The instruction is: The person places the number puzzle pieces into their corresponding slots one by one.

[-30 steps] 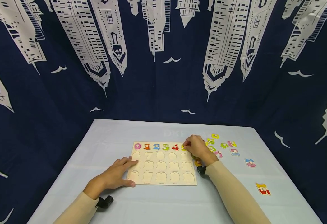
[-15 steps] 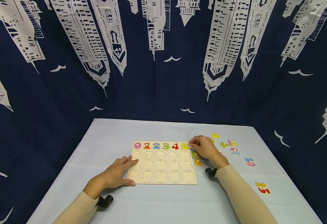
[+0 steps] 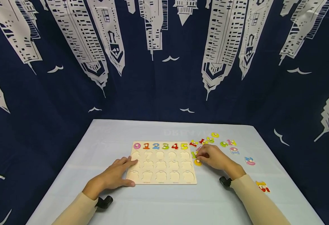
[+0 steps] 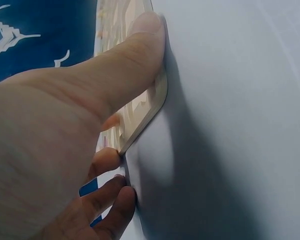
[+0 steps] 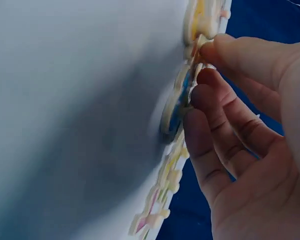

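A wooden number puzzle board lies on the table, its top row filled with coloured numbers 0 to 5 and its lower rows showing bare recesses. My left hand rests at the board's left side, fingers extended, thumb on the near corner; in the left wrist view the thumb lies over the edge. Right of the board, my right hand is among loose number pieces. Its thumb and forefinger pinch a small number piece, mostly hidden by the fingers. A blue piece lies beside the other fingertips.
Close by are an orange piece and a red piece. Several more number pieces spread to the right, including a blue and pink 20 and a yellow and red 15. A dark blue patterned cloth hangs behind the table.
My right hand has left the yellow 5 in the top row and moved right and toward me to the loose pieces. The left hand stays in place.
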The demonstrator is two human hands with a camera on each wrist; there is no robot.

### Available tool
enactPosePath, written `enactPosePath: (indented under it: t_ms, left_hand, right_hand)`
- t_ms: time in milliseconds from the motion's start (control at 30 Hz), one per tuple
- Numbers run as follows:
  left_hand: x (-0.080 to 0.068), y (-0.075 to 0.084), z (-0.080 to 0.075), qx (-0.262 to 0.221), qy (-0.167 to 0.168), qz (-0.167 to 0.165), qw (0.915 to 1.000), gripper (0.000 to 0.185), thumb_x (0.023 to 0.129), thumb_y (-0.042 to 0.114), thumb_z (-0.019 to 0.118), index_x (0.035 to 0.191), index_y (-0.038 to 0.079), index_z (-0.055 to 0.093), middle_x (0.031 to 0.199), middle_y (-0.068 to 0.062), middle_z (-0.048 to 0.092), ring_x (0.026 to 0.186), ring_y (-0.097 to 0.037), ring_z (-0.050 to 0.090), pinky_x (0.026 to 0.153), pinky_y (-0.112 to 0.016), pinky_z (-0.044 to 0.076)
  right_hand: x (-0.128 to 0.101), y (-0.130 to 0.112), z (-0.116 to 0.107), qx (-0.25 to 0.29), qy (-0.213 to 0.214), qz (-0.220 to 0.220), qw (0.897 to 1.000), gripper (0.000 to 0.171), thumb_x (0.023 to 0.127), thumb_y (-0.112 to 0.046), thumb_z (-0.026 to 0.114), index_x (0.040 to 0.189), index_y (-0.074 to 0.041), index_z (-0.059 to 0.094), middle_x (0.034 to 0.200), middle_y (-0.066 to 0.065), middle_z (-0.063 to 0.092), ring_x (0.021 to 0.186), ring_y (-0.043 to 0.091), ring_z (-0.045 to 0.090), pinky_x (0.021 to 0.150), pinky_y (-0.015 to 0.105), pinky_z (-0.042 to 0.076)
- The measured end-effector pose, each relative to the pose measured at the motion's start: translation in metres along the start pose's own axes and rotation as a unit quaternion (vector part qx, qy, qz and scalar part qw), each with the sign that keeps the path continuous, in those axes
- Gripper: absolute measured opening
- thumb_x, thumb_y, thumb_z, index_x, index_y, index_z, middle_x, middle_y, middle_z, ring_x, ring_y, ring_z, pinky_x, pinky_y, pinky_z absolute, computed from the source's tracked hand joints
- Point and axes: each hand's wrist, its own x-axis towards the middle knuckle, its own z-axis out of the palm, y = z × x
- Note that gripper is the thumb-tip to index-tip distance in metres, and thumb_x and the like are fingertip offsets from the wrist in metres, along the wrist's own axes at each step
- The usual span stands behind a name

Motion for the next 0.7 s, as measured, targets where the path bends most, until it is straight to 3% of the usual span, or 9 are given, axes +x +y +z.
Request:
enactPosePath:
  t_ms: [300,700]
  left_hand:
    - [0.001,-0.001,0.0,0.004,0.002,0.0,1.0,0.1,0.092,0.048,0.098,0.175,0.015,0.053,0.184,-0.026,0.044,0.156,-0.045,0.052,0.134,-0.07,0.046]
    - [0.002,0.0,0.001,0.009,0.002,0.003,1.0,0.1,0.091,0.048,0.099,0.175,0.016,0.054,0.183,-0.027,0.045,0.157,-0.046,0.052,0.133,-0.07,0.047]
  right_hand:
    - [-0.014,0.004,-0.001,0.004,-0.005,-0.002,1.0,0.008,0.102,-0.024,0.094,0.109,-0.025,0.09,0.108,-0.006,0.076,0.09,0.012,0.06,0.078,0.023,0.052]
    - [-0.024,0.001,0.002,-0.012,0.009,-0.009,1.0,0.012,0.098,-0.021,0.097,0.106,-0.026,0.09,0.1,-0.015,0.075,0.093,0.01,0.066,0.083,0.025,0.056]
